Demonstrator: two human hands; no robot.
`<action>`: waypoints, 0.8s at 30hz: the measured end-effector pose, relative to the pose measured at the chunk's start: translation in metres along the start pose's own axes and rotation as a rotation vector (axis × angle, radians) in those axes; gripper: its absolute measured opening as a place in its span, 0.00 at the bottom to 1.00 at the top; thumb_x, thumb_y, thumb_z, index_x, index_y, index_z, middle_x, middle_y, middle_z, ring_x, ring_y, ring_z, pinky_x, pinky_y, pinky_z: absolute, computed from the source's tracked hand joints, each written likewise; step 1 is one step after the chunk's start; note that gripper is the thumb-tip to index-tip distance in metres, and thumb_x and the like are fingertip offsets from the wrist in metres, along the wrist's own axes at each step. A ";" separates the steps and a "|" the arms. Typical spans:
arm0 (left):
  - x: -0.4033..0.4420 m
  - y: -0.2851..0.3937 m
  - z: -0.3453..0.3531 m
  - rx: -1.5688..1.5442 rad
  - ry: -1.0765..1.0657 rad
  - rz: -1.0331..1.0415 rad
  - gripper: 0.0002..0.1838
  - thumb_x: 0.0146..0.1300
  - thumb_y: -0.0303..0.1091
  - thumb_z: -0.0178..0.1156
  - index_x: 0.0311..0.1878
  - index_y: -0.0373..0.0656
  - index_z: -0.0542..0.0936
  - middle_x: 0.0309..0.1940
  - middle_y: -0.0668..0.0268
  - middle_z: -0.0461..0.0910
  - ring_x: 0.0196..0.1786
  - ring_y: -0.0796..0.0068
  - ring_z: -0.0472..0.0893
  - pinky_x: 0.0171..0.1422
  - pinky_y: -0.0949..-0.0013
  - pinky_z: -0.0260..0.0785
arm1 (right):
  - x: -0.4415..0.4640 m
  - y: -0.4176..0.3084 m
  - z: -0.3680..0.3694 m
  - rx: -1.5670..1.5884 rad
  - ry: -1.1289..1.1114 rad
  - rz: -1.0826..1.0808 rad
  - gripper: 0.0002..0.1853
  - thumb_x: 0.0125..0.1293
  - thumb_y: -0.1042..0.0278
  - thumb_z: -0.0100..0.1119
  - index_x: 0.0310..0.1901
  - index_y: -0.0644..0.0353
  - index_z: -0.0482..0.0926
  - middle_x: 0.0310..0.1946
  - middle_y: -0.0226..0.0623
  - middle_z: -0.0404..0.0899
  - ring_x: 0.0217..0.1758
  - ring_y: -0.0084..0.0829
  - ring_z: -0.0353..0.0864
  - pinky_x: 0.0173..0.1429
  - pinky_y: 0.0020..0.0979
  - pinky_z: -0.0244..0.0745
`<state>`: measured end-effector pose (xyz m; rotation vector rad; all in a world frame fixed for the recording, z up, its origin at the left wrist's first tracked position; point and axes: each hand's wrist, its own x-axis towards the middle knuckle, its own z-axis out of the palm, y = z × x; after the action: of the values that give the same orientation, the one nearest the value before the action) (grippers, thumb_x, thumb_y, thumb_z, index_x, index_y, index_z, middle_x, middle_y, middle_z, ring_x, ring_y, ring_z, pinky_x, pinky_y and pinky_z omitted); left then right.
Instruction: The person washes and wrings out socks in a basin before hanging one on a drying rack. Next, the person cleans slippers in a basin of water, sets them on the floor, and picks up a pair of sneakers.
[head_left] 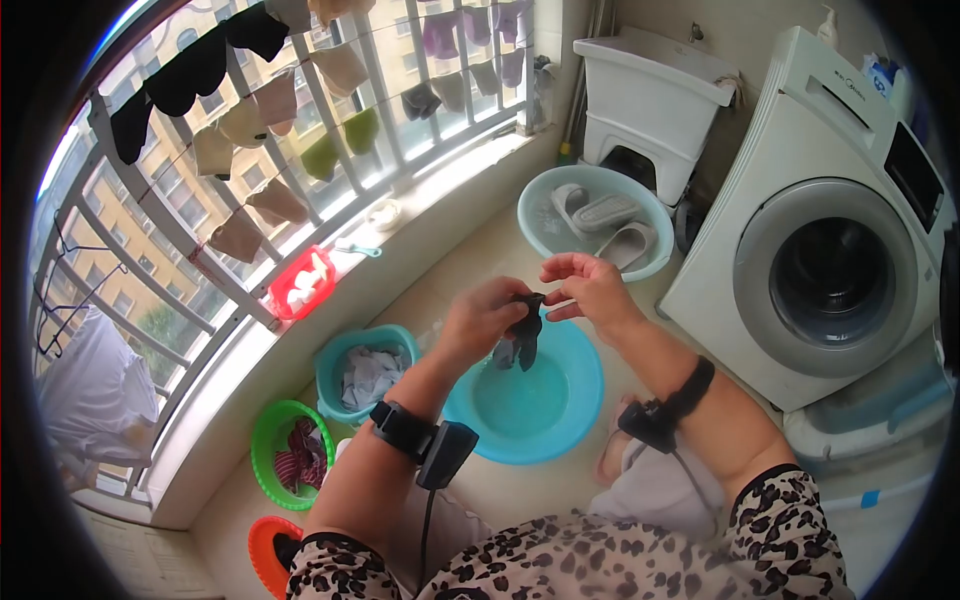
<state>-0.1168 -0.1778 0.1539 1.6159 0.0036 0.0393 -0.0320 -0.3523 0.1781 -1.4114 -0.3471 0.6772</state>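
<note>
A small dark sock dangles over a blue basin on the floor, its lower part above the water. My left hand is closed on the sock's upper end. Close to the right of it, my right hand has its fingers apart, with fingertips by the sock's top edge; whether they touch it is hard to see. Greyish cloth, partly covered by my left hand, shows behind the sock. Each forearm wears a black strap with a small box and cable.
Around me stand a teal basin of pale laundry, a green basket with striped cloth, an orange basin and a pale basin of slippers. A washing machine stands right, a white sink behind. Socks hang along the railing.
</note>
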 end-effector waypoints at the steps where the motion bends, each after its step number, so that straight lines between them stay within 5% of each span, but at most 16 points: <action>1: 0.002 0.001 -0.003 0.012 0.006 -0.005 0.11 0.60 0.24 0.57 0.46 0.38 0.76 0.35 0.66 0.79 0.36 0.78 0.79 0.35 0.75 0.72 | 0.006 0.004 -0.007 -0.041 -0.038 0.016 0.23 0.54 0.80 0.47 0.55 0.62 0.68 0.50 0.38 0.72 0.55 0.34 0.72 0.58 0.37 0.71; 4: 0.006 0.010 -0.011 -0.129 0.044 0.011 0.08 0.60 0.25 0.56 0.43 0.38 0.76 0.34 0.65 0.79 0.34 0.78 0.79 0.35 0.74 0.72 | 0.014 0.026 -0.011 -0.424 -0.197 -0.243 0.30 0.51 0.79 0.53 0.60 0.59 0.65 0.52 0.35 0.72 0.60 0.33 0.68 0.65 0.38 0.62; 5: 0.006 0.016 -0.012 -0.186 0.041 0.025 0.07 0.60 0.26 0.56 0.42 0.39 0.75 0.34 0.65 0.79 0.35 0.76 0.79 0.36 0.73 0.72 | 0.015 0.034 -0.010 -0.309 -0.297 -0.125 0.42 0.47 0.72 0.62 0.67 0.58 0.58 0.62 0.43 0.63 0.68 0.36 0.59 0.69 0.38 0.54; 6: 0.006 0.021 -0.011 -0.252 0.010 0.024 0.07 0.60 0.26 0.56 0.42 0.39 0.75 0.35 0.65 0.79 0.35 0.76 0.79 0.36 0.73 0.72 | 0.018 0.039 -0.004 -0.345 -0.438 -0.188 0.43 0.44 0.69 0.68 0.65 0.57 0.60 0.59 0.41 0.66 0.64 0.33 0.63 0.66 0.34 0.59; 8: 0.006 0.031 -0.011 -0.366 -0.039 0.034 0.08 0.60 0.26 0.55 0.43 0.39 0.74 0.35 0.64 0.79 0.36 0.75 0.79 0.38 0.73 0.73 | 0.002 0.029 0.014 -0.548 -0.353 -0.182 0.33 0.48 0.67 0.68 0.58 0.59 0.68 0.49 0.37 0.74 0.53 0.28 0.71 0.57 0.30 0.67; 12: 0.006 0.025 -0.028 -0.464 0.063 0.062 0.09 0.60 0.26 0.54 0.45 0.40 0.74 0.38 0.62 0.78 0.39 0.72 0.79 0.42 0.68 0.75 | 0.031 0.064 -0.003 -0.285 -0.071 -0.050 0.10 0.54 0.72 0.62 0.38 0.63 0.77 0.32 0.29 0.78 0.34 0.20 0.75 0.40 0.25 0.71; 17: 0.000 -0.016 -0.060 -0.478 0.262 -0.191 0.07 0.59 0.22 0.51 0.41 0.39 0.73 0.36 0.61 0.78 0.39 0.67 0.81 0.43 0.64 0.79 | 0.036 0.051 -0.020 -0.120 0.030 -0.010 0.13 0.51 0.81 0.58 0.41 0.65 0.75 0.34 0.32 0.76 0.37 0.24 0.75 0.42 0.25 0.71; 20: 0.003 -0.064 -0.057 -0.303 0.282 -0.405 0.07 0.58 0.25 0.54 0.41 0.39 0.74 0.33 0.63 0.78 0.36 0.68 0.81 0.39 0.64 0.77 | 0.036 0.045 -0.013 -0.103 0.017 0.018 0.17 0.48 0.84 0.53 0.43 0.66 0.75 0.35 0.32 0.76 0.38 0.24 0.75 0.43 0.24 0.71; 22: 0.015 -0.091 -0.046 0.101 0.311 -0.507 0.15 0.54 0.26 0.61 0.46 0.38 0.74 0.35 0.62 0.77 0.36 0.68 0.80 0.37 0.65 0.77 | 0.039 0.054 -0.007 -0.319 0.072 -0.107 0.18 0.45 0.82 0.52 0.43 0.66 0.77 0.35 0.38 0.80 0.38 0.29 0.78 0.45 0.27 0.73; 24: 0.015 -0.099 -0.033 0.547 0.347 -0.259 0.30 0.42 0.29 0.67 0.53 0.43 0.73 0.50 0.53 0.75 0.55 0.54 0.73 0.59 0.62 0.66 | 0.048 0.065 -0.005 -0.599 0.117 -0.261 0.17 0.45 0.79 0.53 0.41 0.65 0.79 0.34 0.42 0.81 0.38 0.33 0.80 0.47 0.29 0.73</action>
<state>-0.1008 -0.1398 0.0569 2.1218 0.5307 0.1261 -0.0067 -0.3257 0.1059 -1.9186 -0.6654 0.2769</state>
